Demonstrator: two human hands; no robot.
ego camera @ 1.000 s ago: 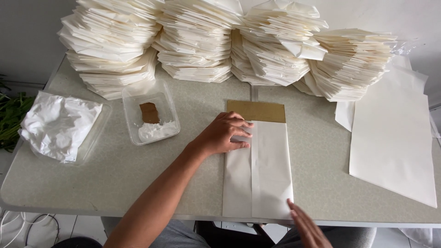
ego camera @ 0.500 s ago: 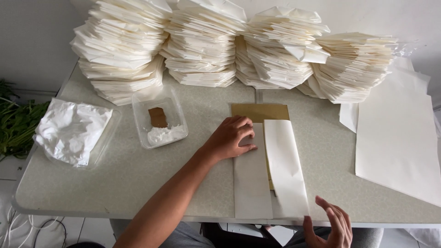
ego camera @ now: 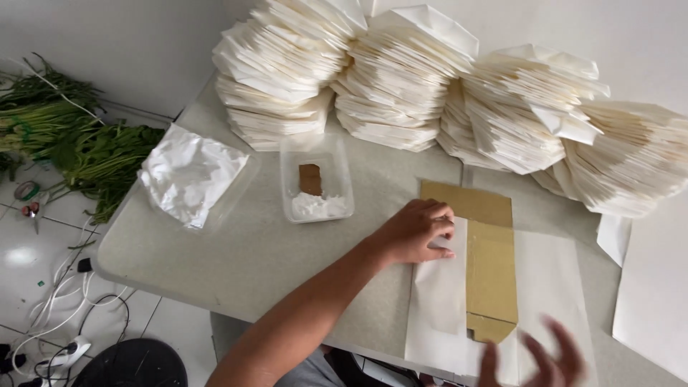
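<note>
One cardboard template lengthwise toward stacks; left hand apparently pinning paper.

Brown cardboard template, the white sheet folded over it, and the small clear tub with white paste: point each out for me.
Brown cardboard template (ego camera: 491,276): head view, on its bare middle strip.
White sheet (ego camera: 438,301): head view, on the folded left flap below the left hand (ego camera: 416,231).
Small clear tub (ego camera: 316,152): head view, on its far wall.

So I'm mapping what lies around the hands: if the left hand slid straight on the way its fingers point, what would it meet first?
Probably the brown cardboard template, right beyond the left hand, whose fingers press the folded white paper flap beside it.
</note>
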